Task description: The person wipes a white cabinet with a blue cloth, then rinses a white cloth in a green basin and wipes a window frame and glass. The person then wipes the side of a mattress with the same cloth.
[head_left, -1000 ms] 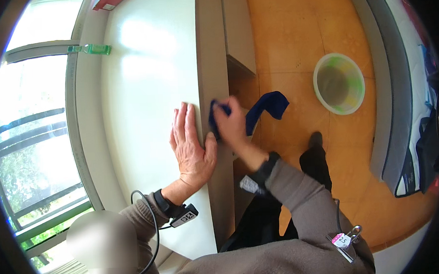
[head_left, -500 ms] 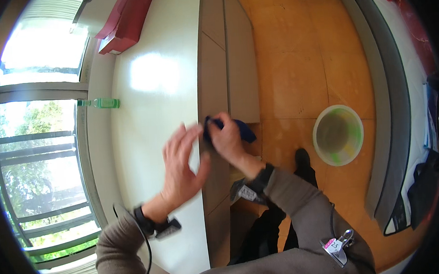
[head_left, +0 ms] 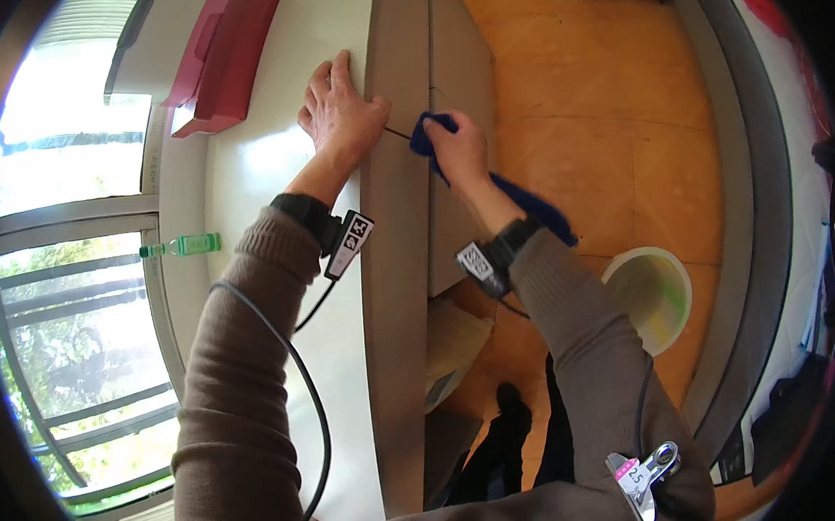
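Blue cloth [head_left: 423, 130] — under right hand [head_left: 459, 147]

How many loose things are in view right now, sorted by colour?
Blue: 1, the blue cleaning cloth gripped in the right hand
Red: 1, the red rectangular box on the white desk top beyond the left hand
Green: 1, the small clear green bottle on the window sill
Pale: 1, the round pale plastic basin on the floor
Total: 4
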Demonstrator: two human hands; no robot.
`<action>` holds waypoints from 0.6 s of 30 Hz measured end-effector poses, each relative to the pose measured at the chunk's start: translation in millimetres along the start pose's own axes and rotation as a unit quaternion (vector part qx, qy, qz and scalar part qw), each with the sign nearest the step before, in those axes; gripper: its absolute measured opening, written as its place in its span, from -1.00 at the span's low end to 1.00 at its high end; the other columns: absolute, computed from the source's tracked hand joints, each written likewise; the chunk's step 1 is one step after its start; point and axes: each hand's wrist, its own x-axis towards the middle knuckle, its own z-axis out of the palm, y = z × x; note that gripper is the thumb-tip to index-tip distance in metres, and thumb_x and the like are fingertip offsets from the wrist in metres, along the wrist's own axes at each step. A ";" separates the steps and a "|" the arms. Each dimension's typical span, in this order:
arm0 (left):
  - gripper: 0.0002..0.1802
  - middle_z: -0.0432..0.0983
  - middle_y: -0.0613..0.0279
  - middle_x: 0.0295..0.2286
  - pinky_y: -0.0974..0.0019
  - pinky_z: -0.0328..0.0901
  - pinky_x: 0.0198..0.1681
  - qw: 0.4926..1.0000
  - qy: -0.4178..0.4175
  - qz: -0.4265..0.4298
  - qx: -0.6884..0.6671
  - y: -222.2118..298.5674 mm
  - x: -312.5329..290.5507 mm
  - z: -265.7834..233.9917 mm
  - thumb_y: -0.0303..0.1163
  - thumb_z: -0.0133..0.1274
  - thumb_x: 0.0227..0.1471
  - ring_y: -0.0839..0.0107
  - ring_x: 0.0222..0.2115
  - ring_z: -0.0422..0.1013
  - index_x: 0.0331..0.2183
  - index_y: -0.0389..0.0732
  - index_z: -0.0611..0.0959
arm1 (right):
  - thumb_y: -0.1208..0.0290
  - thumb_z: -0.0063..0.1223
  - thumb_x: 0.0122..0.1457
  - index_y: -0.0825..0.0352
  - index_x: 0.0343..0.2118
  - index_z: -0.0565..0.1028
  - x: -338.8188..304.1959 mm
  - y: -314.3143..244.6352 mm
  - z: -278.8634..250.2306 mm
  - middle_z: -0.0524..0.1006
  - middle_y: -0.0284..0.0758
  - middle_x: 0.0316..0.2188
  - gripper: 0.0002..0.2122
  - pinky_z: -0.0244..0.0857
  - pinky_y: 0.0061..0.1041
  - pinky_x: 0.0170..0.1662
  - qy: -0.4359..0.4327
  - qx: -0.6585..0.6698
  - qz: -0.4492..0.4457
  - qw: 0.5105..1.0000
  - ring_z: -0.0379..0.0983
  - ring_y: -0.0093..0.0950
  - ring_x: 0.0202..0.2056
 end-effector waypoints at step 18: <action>-0.09 0.09 0.09 0.23 -0.07 -0.10 0.28 1.000 0.002 0.010 0.001 4.2 -2.2 2.5 -0.28 0.13 -0.12 0.10 0.27 0.05 0.29 -0.05 0.20 | 0.28 0.20 0.08 0.36 -0.21 0.58 74.1 -11.2 16.3 0.63 -0.08 -0.31 -0.71 0.42 -0.32 -0.16 -0.008 -0.063 0.020 0.998 0.59 -0.17 -0.23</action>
